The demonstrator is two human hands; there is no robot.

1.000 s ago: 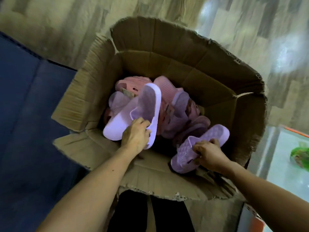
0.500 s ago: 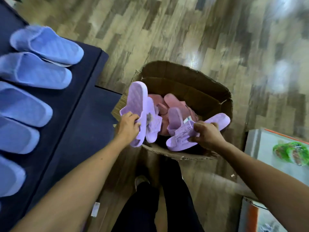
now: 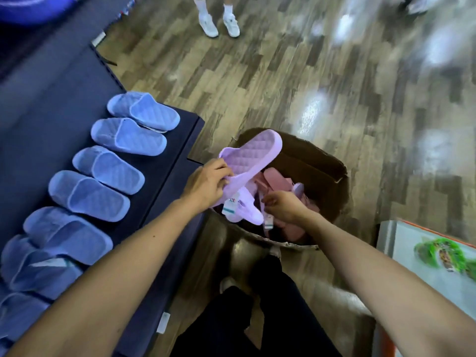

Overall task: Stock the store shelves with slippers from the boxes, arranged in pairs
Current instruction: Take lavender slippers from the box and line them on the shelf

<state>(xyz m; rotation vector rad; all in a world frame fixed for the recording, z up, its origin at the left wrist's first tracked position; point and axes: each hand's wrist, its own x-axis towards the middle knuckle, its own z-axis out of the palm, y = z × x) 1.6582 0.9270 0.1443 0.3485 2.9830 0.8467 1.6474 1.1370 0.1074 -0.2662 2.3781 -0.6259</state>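
L hand (image 3: pixel 206 185) grip low on lilac slipper (image 3: pixel 253 153); rest juts up-right.

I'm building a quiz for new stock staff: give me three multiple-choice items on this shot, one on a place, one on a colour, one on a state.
1. Where do the blue quilted slippers lie? A. in a basket B. on the dark shelf C. on the floor
2. What colour is the quilted slipper in the left hand? A. lilac B. green C. black
3. How is the brown cardboard box? A. taped shut B. open, pink slippers inside C. tipped over
B: they line the shelf. A: the hand grips a lilac one over the box. B: its flaps stand open around pink slippers.
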